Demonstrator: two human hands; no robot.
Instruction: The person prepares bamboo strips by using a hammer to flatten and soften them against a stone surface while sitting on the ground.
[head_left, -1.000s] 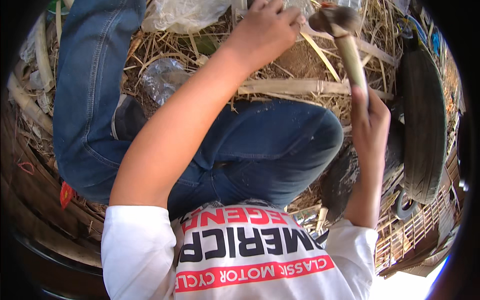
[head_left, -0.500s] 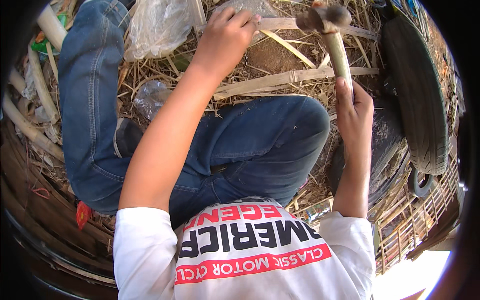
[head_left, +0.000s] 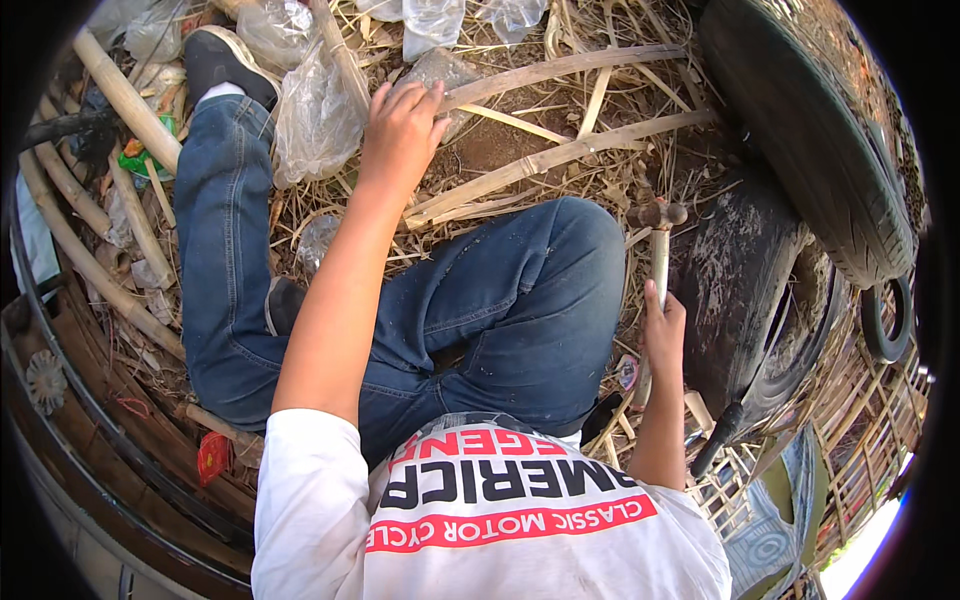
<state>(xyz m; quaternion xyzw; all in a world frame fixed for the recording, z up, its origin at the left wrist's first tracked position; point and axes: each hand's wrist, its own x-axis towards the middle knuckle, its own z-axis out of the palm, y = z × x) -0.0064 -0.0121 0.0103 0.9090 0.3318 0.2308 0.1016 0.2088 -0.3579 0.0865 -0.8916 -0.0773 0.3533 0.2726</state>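
My left hand (head_left: 400, 135) is closed on the left end of a split bamboo strip (head_left: 570, 68), beside a grey stone block (head_left: 442, 70). The strip runs to the right over dry straw and soil. A second bamboo strip (head_left: 550, 160) lies nearer to me, just beyond my bent knee. Wrapped round the wooden handle of a hammer (head_left: 660, 255), my right hand (head_left: 664, 335) is low beside that knee. The hammer's rusty metal head points away from me, apart from both strips.
Two worn tyres (head_left: 810, 140) (head_left: 735, 290) stand at the right, close to the hammer. Clear plastic bags (head_left: 320, 115) lie left of my left hand. Thick bamboo poles (head_left: 125, 100) are at the far left. A woven bamboo lattice (head_left: 850, 420) is at the lower right.
The hammer has come down and back toward me in my right hand, away from the strip. My left hand still holds the strip; the whole view has shifted.
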